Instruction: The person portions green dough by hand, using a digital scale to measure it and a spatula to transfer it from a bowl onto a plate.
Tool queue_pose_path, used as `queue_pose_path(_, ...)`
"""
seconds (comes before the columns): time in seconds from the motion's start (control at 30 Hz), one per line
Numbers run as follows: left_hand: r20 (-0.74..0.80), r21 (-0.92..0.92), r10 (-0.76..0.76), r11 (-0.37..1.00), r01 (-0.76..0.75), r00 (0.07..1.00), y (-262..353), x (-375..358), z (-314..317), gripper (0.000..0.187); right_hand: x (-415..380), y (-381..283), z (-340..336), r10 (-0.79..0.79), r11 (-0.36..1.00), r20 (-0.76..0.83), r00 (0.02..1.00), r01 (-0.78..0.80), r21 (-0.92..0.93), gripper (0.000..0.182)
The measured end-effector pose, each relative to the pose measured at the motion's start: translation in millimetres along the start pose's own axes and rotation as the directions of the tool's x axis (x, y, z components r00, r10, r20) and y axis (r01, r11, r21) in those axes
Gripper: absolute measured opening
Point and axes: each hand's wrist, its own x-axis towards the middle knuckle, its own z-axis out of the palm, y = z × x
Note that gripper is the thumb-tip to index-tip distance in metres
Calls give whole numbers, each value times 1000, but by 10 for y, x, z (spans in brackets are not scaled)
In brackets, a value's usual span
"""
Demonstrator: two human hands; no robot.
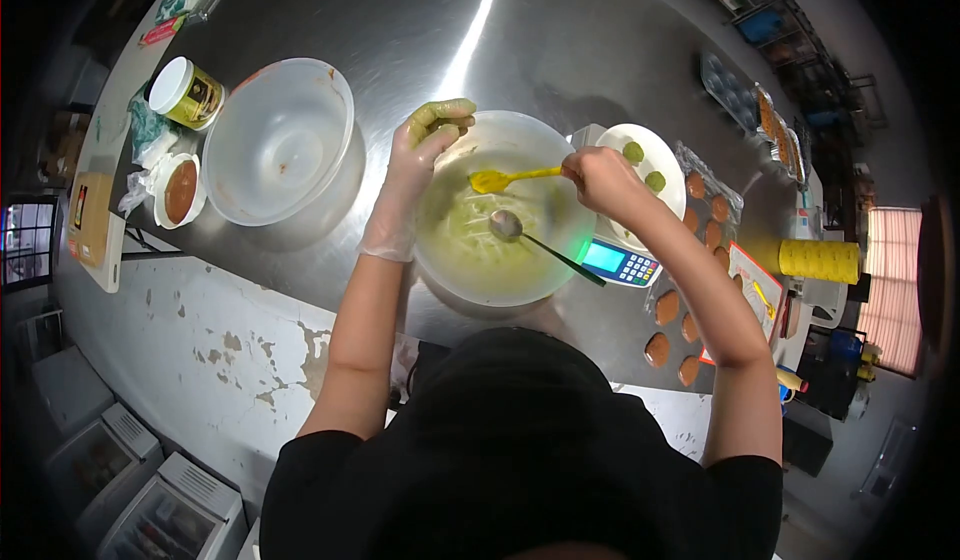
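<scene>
Head view: our right hand [600, 178] holds spatula [490, 182] over bowl [515, 282], likely catching drips; left hand [422, 138] half-open at bowl's ten o'clock.

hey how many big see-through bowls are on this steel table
2. The green-smeared bowl is right in front of you, with a spoon in it; the second bowl stands to its left. No others show.

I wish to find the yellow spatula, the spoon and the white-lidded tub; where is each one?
Yellow spatula [490, 182]: head view, on its blade.
Spoon [505, 225]: head view, on its bowl.
White-lidded tub [195, 101]: head view, on its labelled side.
</scene>
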Motion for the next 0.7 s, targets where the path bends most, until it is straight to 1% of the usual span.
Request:
queue_pose_path(0.1,0,-19,8,1000,-8,1000,-9,18,-35,29,-11,-92,57,-70,996,-33,997,72,59,15)
queue_pose_path(0.3,3,-50,27,998,-27,1000,-19,37,-47,31,38,-123,108,-186,980,-38,982,188,58,13)
queue_pose_path(0.4,16,-63,39,997,-37,999,-28,58,-60,31,94,-51,128,-213,973,5,977,211,93,14)
queue_pose_path(0.53,29,-78,35,996,-32,999,-63,72,-86,30,105,-29,160,-238,959,5,971,234,162,14)
queue_pose_path(0.63,47,-51,38,998,-35,998,-59,83,-97,30,78,-32,173,-264,948,-12,964,262,182,15)
queue_pose_path(0.7,31,-115,49,992,-45,998,-50,84,-91,31,45,-37,165,-280,941,-29,960,280,188,17)
